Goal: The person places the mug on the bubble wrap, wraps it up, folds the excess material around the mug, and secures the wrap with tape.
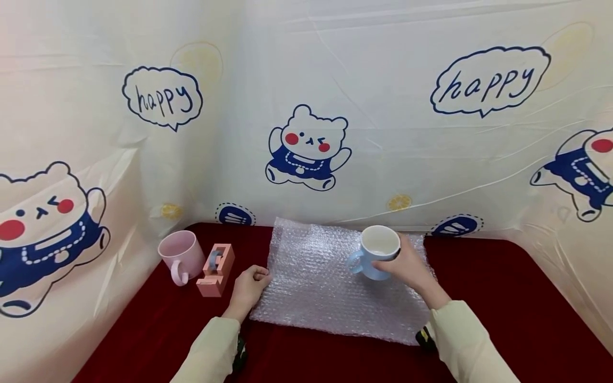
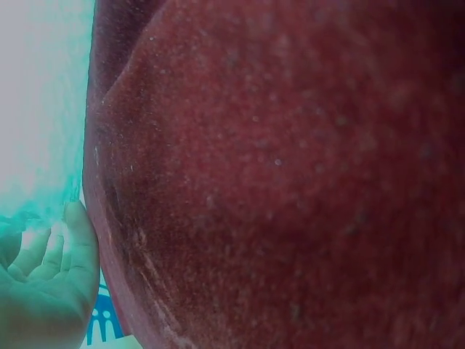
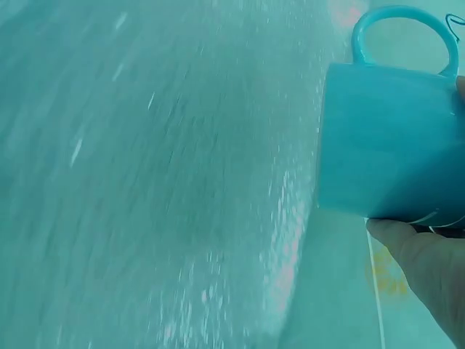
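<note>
In the head view a light blue mug (image 1: 378,266) with a white inside stands upright over a sheet of bubble wrap (image 1: 311,287). My right hand (image 1: 407,266) grips the mug from its right side, and its handle points left. Whether the mug's base touches the wrap I cannot tell. At the sheet's left edge my left hand (image 1: 249,290) pinches the border with curled fingers. The left wrist view shows this hand (image 2: 54,283) at the edge of the sheet. In the right wrist view the mug (image 3: 392,142) appears sideways, with fingers along its wall.
A pink mug (image 1: 184,255) stands at the table's left side. Next to it is a pink tape dispenser (image 1: 213,282) with a roll of tape in it. Dark red cloth (image 1: 503,308) covers the table. A printed white curtain (image 1: 407,159) hangs behind and at both sides.
</note>
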### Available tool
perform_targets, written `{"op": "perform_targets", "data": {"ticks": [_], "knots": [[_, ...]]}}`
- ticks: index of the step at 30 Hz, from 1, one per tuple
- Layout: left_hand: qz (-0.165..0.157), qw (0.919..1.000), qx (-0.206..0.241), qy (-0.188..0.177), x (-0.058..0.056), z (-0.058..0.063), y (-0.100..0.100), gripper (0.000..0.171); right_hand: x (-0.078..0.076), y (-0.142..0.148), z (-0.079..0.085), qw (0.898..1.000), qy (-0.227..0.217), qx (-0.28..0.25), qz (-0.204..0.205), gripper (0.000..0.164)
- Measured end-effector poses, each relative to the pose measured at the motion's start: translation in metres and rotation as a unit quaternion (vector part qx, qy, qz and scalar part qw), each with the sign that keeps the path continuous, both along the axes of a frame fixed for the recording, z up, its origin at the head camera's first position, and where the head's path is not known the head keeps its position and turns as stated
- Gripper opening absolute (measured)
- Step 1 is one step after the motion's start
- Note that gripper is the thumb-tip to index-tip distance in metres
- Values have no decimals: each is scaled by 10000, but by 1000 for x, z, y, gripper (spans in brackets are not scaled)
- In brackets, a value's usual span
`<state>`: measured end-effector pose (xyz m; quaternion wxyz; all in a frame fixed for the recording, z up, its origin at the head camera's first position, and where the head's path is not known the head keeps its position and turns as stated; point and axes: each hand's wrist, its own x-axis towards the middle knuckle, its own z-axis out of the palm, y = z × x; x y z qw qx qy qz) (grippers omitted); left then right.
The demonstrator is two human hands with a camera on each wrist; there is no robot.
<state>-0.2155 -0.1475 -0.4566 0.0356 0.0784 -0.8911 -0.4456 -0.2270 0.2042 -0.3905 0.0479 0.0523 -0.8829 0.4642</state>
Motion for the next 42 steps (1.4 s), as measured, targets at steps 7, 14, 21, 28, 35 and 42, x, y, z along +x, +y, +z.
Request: {"op": "perform_targets", "data": {"ticks": [7,14,21,28,35,42], "knots": [[-23,10000,44,-48,2,-5,0,19,-9,-27,-12,9993,-228,-205,229,84],[-68,10000,27,20,1,-4,0,18,-15,-43,-23,9961,-402,-437,655,89],[-92,9999,56,-45,2,-3,1,18,-16,-54,-30,9944,-697,-515,602,87],[-85,10000,32,-37,3,-5,0,19,-12,-60,-33,9925,-842,-537,710,90],[-116,9999,44,-2,1,-5,-1,18,-12,-60,-35,9934,-766,-512,685,89],[-138,9999,55,-10,0,-3,-3,18,-15,-59,-37,9924,-871,-542,683,89]]}}
